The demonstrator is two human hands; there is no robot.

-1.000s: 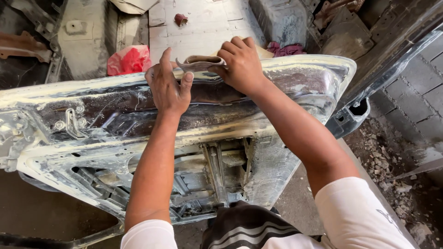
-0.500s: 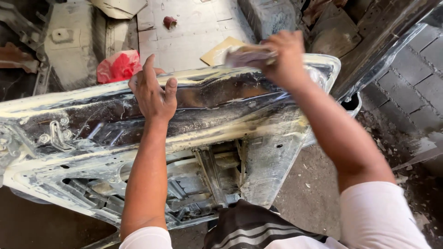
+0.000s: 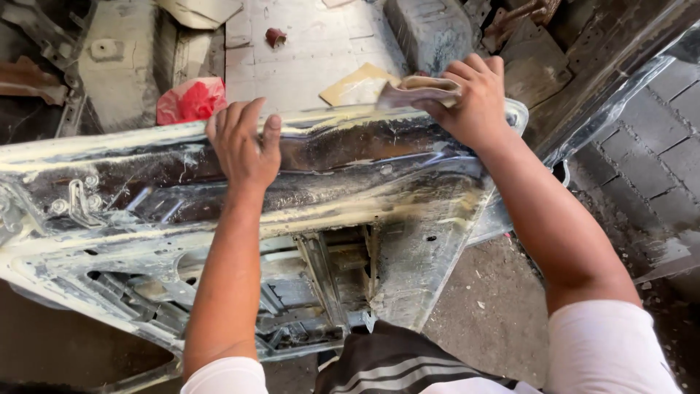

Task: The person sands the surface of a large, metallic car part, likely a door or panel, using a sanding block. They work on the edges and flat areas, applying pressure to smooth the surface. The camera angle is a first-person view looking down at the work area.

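A person's left hand [image 3: 244,142] is bracing a stripped car door [image 3: 146,190] flat-palmed while the right hand [image 3: 474,98] is clamping folded sandpaper [image 3: 417,91] at its edge (bare metal that could cut slipping fingers).

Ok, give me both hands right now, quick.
Left hand: open, fingers flat on the car door panel.
Right hand: closed on a folded sanding sheet at the panel's top edge.

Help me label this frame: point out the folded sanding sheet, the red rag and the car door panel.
folded sanding sheet [image 3: 419,90], head view, on its grey top fold.
red rag [image 3: 191,100], head view, on its crumpled middle.
car door panel [image 3: 350,157], head view, on its dark upper band.
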